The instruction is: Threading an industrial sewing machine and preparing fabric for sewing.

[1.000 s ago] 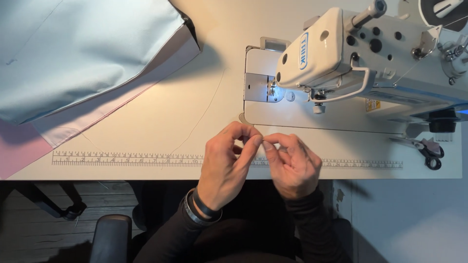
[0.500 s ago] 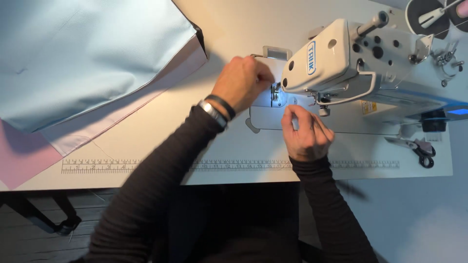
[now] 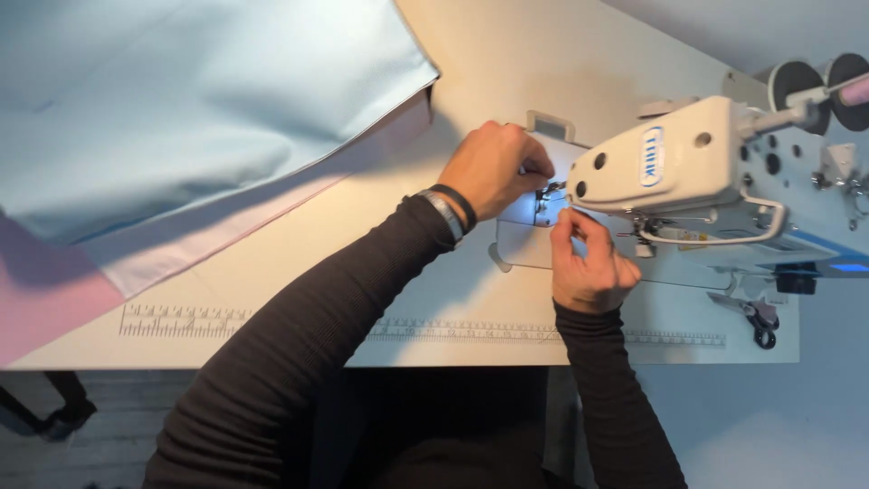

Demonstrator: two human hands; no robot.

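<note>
1. While both hands work at the needle (image 3: 549, 192) under the sewing machine (image 3: 688, 172) head, left hand (image 3: 493, 167) is curled closed beside it.
2. Right hand (image 3: 588, 263) pinches fingertips shut just below; thread too fine to see.
3. Judgement: steady wrists on the surface (image 3: 362, 272).

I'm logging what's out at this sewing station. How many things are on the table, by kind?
Sewing machine: 1
Fabric sheets, light blue and pink: 2
Scissors: 1
Thread spools: 2
Total: 6
The left hand and right hand are both at the needle area.
</note>
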